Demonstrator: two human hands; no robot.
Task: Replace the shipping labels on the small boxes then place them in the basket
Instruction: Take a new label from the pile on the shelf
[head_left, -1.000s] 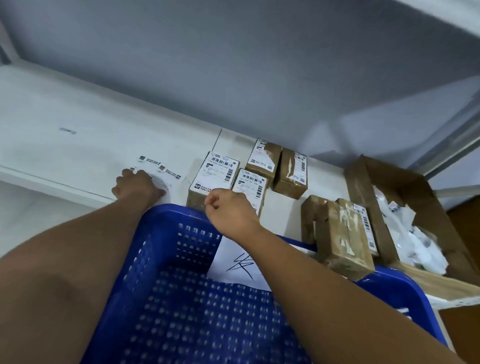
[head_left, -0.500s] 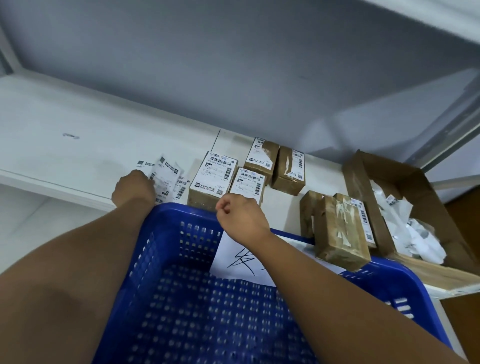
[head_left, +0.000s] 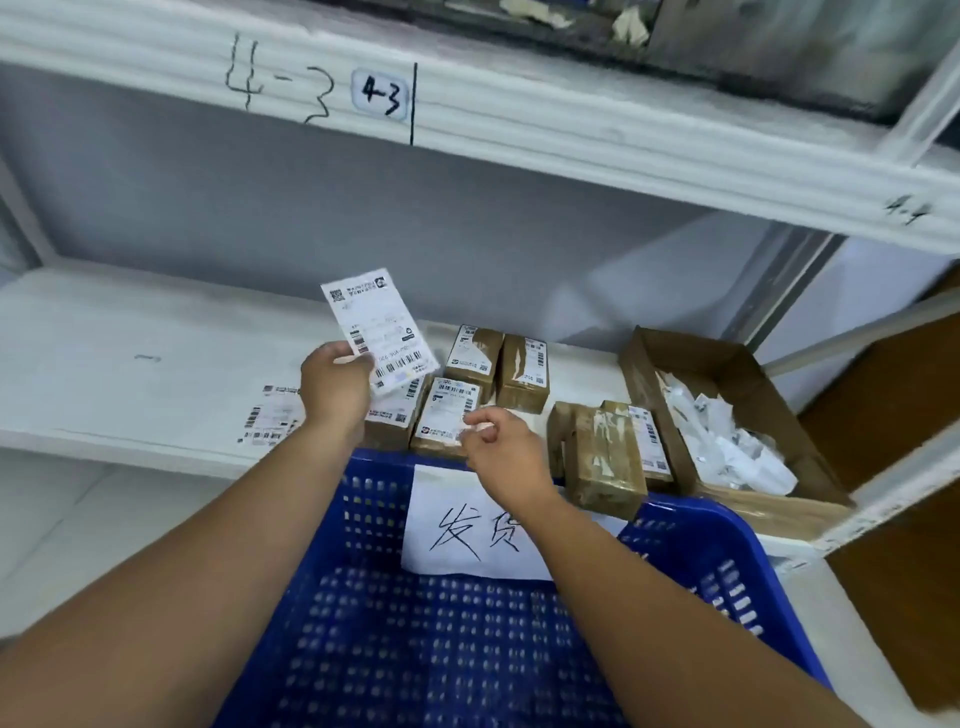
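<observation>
My left hand (head_left: 337, 384) pinches a loose shipping label (head_left: 376, 325), raised above the shelf (head_left: 130, 374). My right hand (head_left: 506, 452) curls over a labelled small box (head_left: 449, 415) at the blue basket's (head_left: 701, 540) 12 o'clock; I cannot tell whether it grips anything.

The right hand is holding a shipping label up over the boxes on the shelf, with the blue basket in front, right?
Not quite: the head view shows the left hand holding up the shipping label; the right hand is low, by a box. The boxes are on the shelf, the blue basket in front.
</observation>
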